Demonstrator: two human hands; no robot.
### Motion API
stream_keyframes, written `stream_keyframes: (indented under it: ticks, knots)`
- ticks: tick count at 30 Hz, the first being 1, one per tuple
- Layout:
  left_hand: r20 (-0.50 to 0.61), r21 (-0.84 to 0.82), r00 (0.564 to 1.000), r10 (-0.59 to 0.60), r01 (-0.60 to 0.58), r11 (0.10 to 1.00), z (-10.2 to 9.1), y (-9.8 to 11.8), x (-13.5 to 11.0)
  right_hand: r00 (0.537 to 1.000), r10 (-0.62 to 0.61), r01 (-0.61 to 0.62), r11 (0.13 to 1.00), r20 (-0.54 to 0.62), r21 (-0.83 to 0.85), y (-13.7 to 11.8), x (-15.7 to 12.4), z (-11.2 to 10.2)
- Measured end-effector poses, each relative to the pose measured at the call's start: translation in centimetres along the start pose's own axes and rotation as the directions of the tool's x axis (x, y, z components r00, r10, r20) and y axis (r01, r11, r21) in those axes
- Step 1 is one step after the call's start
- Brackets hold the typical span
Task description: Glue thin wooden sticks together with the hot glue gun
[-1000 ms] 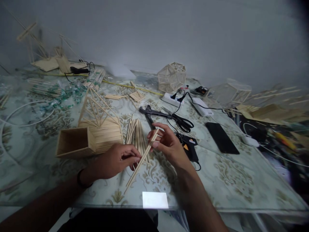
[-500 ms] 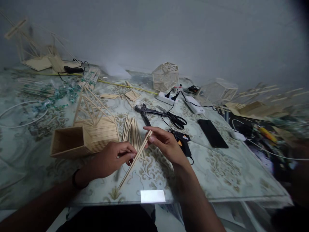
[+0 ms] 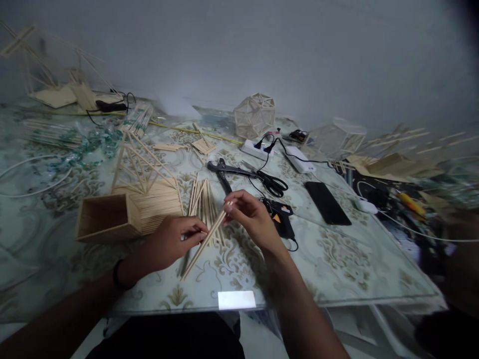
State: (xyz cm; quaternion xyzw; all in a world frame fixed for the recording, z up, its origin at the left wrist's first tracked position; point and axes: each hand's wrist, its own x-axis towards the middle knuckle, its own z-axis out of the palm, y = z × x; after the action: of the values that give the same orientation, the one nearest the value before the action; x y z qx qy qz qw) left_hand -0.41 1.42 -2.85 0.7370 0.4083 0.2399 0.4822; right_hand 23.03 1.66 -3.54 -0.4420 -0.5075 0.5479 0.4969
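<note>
A few thin wooden sticks (image 3: pixel 202 251), lying side by side, are held at a slant above the table. My right hand (image 3: pixel 251 214) pinches their upper ends between thumb and fingers. At the middle of the sticks, my left hand (image 3: pixel 174 242) is closed with thumb and fingertips against them. Behind the hands lies a loose pile of similar sticks (image 3: pixel 204 202). To the left is a wooden piece with an open square box (image 3: pixel 108 217), a flat panel of sticks (image 3: pixel 157 212) and a triangular stick frame (image 3: pixel 138 167).
Pliers-like cutters (image 3: pixel 224 177), black scissors (image 3: pixel 271 182) and a black glue gun (image 3: pixel 282 217) lie beyond my right hand. A phone (image 3: pixel 327 203) is farther right. Power strips (image 3: pixel 256 148) with cables, a stick polyhedron (image 3: pixel 255 114) and plastic-wrapped stick bundles (image 3: pixel 52 133) stand toward the back.
My right fingers have curled in over the upper ends of the sticks. The sticks' lower ends have risen slightly, and the whole view has shifted a little.
</note>
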Motion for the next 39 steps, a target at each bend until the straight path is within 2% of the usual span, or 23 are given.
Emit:
stream_keyframes:
  ticks: [11,17,28,39]
  knots:
    - [-0.025,-0.025,1.000,0.000,-0.001,1.000,0.0,-0.1,0.1,1.000,0.023,-0.022,0.998,0.018,-0.055,-0.3,0.1,0.3]
    - [0.028,-0.239,0.997,-0.069,0.073,0.968,0.1,-0.2,0.2,0.999,0.019,-0.019,0.999,0.027,-0.029,-0.5,0.1,0.5]
    - [0.071,-0.354,0.984,-0.164,0.178,0.918,0.4,-0.8,0.3,0.999,0.032,-0.032,0.999,-0.014,0.000,0.1,0.1,0.8]
    - [0.083,-0.388,0.977,-0.197,0.213,0.897,0.4,-0.7,0.4,0.998,0.056,-0.055,0.998,-0.020,0.040,0.0,0.1,1.4]
